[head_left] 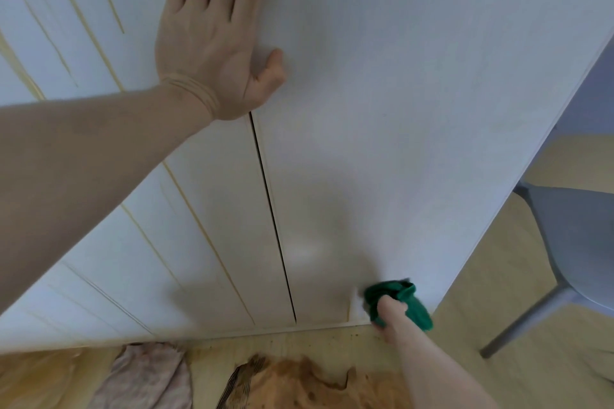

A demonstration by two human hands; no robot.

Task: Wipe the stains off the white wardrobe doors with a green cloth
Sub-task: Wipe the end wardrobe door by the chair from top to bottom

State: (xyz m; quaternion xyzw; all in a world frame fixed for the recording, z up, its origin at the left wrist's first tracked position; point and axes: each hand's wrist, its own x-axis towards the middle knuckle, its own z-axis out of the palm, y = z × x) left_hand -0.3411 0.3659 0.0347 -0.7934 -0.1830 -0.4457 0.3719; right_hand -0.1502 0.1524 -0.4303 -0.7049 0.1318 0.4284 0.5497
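**Green cloth at the foot of the right door**

Your right hand point(390, 312) is closed around the bunched green fabric cloth point(403, 304), pressing it against the smooth white wardrobe door point(382, 109) at its bottom right corner, just above the floor. The cloth bulges out above and to the right of your fingers, soft and crumpled. Your left hand point(212, 43) lies flat and fully open on the doors higher up, fingers spread, holding nothing, its heel over the dark vertical gap between the two panels. Thin yellowish streaks point(83, 20) run down the left panel. A grey plastic chair point(571, 242) stands to the right on the pale wooden floor point(491, 259).
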